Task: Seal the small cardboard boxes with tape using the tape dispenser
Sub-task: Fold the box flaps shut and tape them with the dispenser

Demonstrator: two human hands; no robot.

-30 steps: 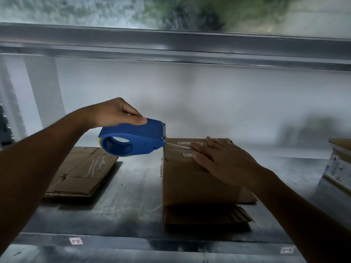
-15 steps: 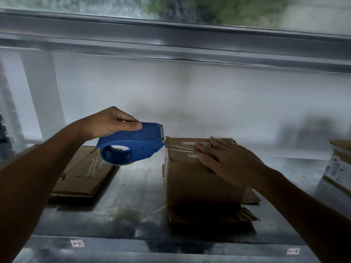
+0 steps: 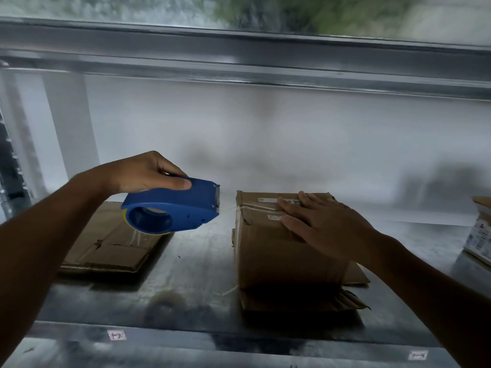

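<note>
A small brown cardboard box (image 3: 268, 251) stands on a metal shelf (image 3: 191, 293), on top of flattened cardboard. My right hand (image 3: 321, 224) lies flat with straight fingers on the box's top, over its closed flaps. My left hand (image 3: 148, 172) grips a blue tape dispenser (image 3: 172, 208) held in the air a short way left of the box, its cutter end facing the box. A thin clear strand of tape runs from the cutter to the box's upper left edge.
A flattened cardboard piece (image 3: 111, 240) lies on the shelf at the left, under the dispenser. Another box (image 3: 481, 229) sits at the right edge. A metal beam (image 3: 239, 57) spans overhead. White labels mark the shelf's front lip (image 3: 117, 335).
My left hand has drawn the dispenser leftwards away from the box, opening a gap between the cutter and the box edge. My right hand stays on the box top.
</note>
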